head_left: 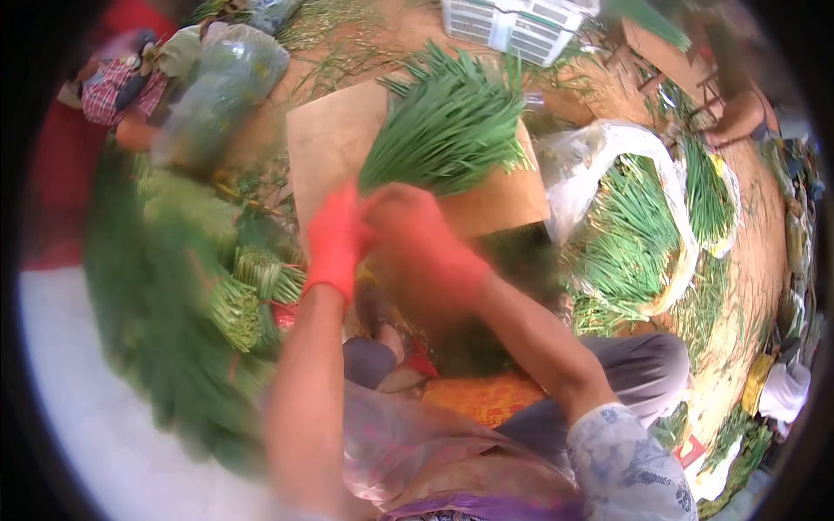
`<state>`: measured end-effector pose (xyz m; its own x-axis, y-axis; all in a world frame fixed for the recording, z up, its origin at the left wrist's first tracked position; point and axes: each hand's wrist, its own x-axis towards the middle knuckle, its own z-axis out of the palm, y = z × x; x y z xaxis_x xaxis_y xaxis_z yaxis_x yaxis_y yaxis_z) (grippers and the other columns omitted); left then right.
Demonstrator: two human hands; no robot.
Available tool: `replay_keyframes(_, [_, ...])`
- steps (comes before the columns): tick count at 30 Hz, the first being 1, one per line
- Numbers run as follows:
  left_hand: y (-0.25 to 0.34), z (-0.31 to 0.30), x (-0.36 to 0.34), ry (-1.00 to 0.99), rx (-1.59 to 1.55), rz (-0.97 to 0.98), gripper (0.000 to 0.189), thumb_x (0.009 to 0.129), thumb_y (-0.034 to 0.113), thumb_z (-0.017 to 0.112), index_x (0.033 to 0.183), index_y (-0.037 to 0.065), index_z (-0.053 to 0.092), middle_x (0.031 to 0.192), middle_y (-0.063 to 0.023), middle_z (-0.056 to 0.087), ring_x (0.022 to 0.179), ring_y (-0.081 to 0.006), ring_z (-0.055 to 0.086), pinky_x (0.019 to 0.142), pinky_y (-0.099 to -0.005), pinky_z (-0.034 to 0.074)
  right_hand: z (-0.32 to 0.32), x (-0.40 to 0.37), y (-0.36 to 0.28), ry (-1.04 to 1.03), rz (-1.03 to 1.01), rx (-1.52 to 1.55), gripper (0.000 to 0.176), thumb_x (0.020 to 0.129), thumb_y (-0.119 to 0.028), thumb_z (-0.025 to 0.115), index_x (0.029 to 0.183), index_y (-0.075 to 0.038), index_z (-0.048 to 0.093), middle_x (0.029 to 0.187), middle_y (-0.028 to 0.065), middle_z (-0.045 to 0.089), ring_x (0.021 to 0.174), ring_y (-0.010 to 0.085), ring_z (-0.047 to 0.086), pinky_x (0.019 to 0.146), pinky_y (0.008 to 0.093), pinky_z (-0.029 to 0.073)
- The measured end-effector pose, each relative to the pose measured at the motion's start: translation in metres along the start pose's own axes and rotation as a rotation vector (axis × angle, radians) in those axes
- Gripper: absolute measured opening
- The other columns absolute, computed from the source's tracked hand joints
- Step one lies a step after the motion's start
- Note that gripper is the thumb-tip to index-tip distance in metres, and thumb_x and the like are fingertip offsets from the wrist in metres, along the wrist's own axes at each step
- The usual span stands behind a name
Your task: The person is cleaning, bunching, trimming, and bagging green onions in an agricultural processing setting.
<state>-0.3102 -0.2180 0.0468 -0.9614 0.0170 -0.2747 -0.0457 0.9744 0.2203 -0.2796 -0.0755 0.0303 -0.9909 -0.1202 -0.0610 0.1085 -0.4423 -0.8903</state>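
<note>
Long green leafy stalks (452,122) lie in a loose pile on a brown board (334,143) in front of me. Both my hands wear red-orange gloves and are close together at the board's near edge, by the lower left end of the pile. My left hand (337,234) is upright and blurred, its fingers up against the other glove. My right hand (421,239) reaches in from the right, also smeared by motion. Whatever may be between the fingers is too blurred to make out.
Tied green bundles (239,304) are heaped at left. An open white bag (638,135) of stalks stands right of the board. Beyond are a white crate (512,30) and a filled clear bag (221,87). Other people sit at upper left and upper right.
</note>
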Motion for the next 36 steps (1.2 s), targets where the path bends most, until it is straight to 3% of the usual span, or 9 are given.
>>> replay_keyframes(1, [-0.002, 0.0, -0.003, -0.013, 0.036, -0.029, 0.078, 0.068, 0.044, 0.083, 0.133, 0.013, 0.05, 0.12, -0.0194, 0.064, 0.11, -0.038, 0.064, 0.089, -0.0472, 0.053, 0.002, 0.003, 0.001, 0.062, 0.279, 0.236, 0.017, 0.09, -0.006, 0.051, 0.1, -0.001, 0.064, 0.068, 0.0003, 0.05, 0.058, 0.011, 0.048, 0.047, 0.0258, 0.037])
replay_keyframes(7, [0.003, -0.011, -0.01, -0.042, 0.023, -0.049, 0.097, 0.06, 0.045, 0.087, 0.141, 0.015, 0.043, 0.133, -0.0167, 0.058, 0.119, -0.0352, 0.06, 0.096, -0.0484, 0.05, 0.013, 0.003, -0.015, 0.249, 0.369, 0.428, 0.02, 0.089, -0.002, 0.048, 0.105, -0.003, 0.06, 0.062, -0.0026, 0.039, 0.053, 0.0113, 0.041, 0.042, 0.0266, 0.029])
replay_keyframes(13, [-0.015, 0.04, 0.004, 0.467, 0.394, 0.106, 0.096, 0.065, 0.041, 0.08, 0.148, 0.017, 0.039, 0.15, -0.0129, 0.04, 0.142, -0.0325, 0.037, 0.109, -0.0596, 0.033, 0.029, 0.026, -0.01, 0.185, 0.385, 0.238, 0.02, 0.088, -0.004, 0.05, 0.102, -0.002, 0.064, 0.063, 0.0011, 0.05, 0.05, 0.0129, 0.046, 0.041, 0.0295, 0.033])
replay_keyframes(16, [-0.013, 0.043, 0.0, 0.433, 0.296, 0.114, 0.083, 0.075, 0.039, 0.075, 0.146, 0.014, 0.04, 0.14, -0.0156, 0.052, 0.129, -0.0321, 0.052, 0.101, -0.0522, 0.043, 0.04, 0.032, -0.006, 0.233, 0.353, 0.064, 0.019, 0.087, -0.006, 0.052, 0.098, -0.001, 0.067, 0.066, 0.0049, 0.057, 0.053, 0.0143, 0.051, 0.045, 0.0317, 0.039])
replay_keyframes(21, [-0.027, 0.041, 0.015, 0.165, -0.678, -0.048, 0.04, 0.094, 0.032, 0.056, 0.13, 0.013, 0.061, 0.126, -0.0087, 0.066, 0.118, -0.0314, 0.061, 0.095, -0.0436, 0.05, 0.058, 0.034, -0.024, 0.054, 0.18, -0.318, 0.02, 0.084, -0.009, 0.056, 0.083, 0.003, 0.072, 0.079, 0.0144, 0.07, 0.072, 0.0218, 0.066, 0.072, 0.0348, 0.053])
replay_keyframes(25, [-0.042, 0.052, 0.027, 0.21, -0.737, -0.101, 0.04, 0.092, 0.038, 0.057, 0.122, 0.013, 0.064, 0.112, -0.0133, 0.071, 0.105, -0.0362, 0.066, 0.09, -0.0404, 0.053, 0.059, 0.035, -0.037, -0.046, 0.038, -0.402, 0.02, 0.084, -0.012, 0.058, 0.086, 0.003, 0.071, 0.078, 0.0131, 0.069, 0.071, 0.0213, 0.065, 0.071, 0.0348, 0.052])
replay_keyframes(28, [-0.043, 0.041, 0.016, 0.245, -0.506, 0.17, 0.045, 0.086, 0.045, 0.065, 0.119, 0.013, 0.066, 0.114, -0.0139, 0.071, 0.107, -0.0353, 0.066, 0.091, -0.0426, 0.053, 0.035, 0.009, -0.036, -0.096, 0.083, -0.463, 0.02, 0.086, -0.011, 0.056, 0.091, 0.004, 0.069, 0.08, 0.0109, 0.068, 0.076, 0.0188, 0.064, 0.073, 0.0332, 0.051])
replay_keyframes(31, [0.004, -0.016, 0.0, 0.115, -0.067, -0.008, 0.06, 0.075, 0.038, 0.081, 0.125, 0.013, 0.061, 0.111, -0.014, 0.072, 0.103, -0.0336, 0.069, 0.086, -0.0427, 0.054, -0.003, -0.006, 0.012, -0.08, 0.092, -0.286, 0.02, 0.088, -0.009, 0.053, 0.096, 0.003, 0.067, 0.084, 0.0069, 0.067, 0.081, 0.0162, 0.063, 0.075, 0.0312, 0.05])
replay_keyframes(36, [0.008, -0.027, -0.002, 0.048, -0.274, -0.023, 0.073, 0.065, 0.044, 0.085, 0.128, 0.015, 0.061, 0.112, -0.0174, 0.071, 0.107, -0.0383, 0.066, 0.089, -0.0441, 0.053, -0.002, -0.015, -0.029, -0.072, 0.252, -0.085, 0.024, 0.091, -0.01, 0.053, 0.107, 0.002, 0.067, 0.089, 0.0046, 0.068, 0.088, 0.0152, 0.062, 0.081, 0.0296, 0.05])
